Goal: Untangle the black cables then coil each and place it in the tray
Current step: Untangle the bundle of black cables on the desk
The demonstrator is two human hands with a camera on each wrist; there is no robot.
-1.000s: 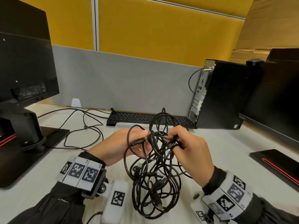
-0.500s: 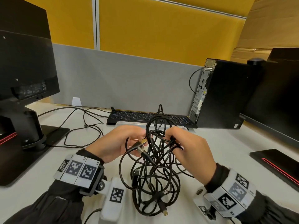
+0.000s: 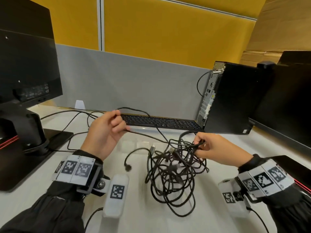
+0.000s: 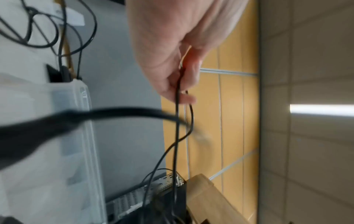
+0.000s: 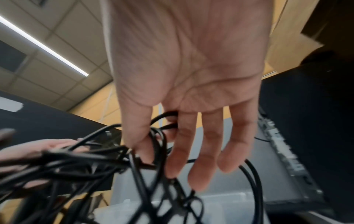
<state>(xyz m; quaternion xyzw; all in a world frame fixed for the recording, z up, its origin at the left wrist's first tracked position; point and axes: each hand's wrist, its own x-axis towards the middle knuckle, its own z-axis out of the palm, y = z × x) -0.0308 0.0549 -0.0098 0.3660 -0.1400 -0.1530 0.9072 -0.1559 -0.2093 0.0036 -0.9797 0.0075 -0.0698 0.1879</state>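
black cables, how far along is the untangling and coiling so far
Done: nothing coiled; no cable visibly lies in the clear tray. In hand: the left hand pinches one strand and holds it out of the black cables, while the right hand grips the knot's top. Left: freeing every cable, coiling each and placing it in the tray.

Cable tangle (image 3: 173, 172) on desk (image 3: 42, 187), tray (image 3: 134, 145) behind it, keyboard (image 3: 161, 122) behind tray

My view: an office cubicle, monitor (image 3: 25, 64) at ten o'clock, keyboard (image 3: 161, 122) at twelve, desktop tower (image 3: 230, 98) at two, yellow-grey partition (image 3: 134, 68) behind.
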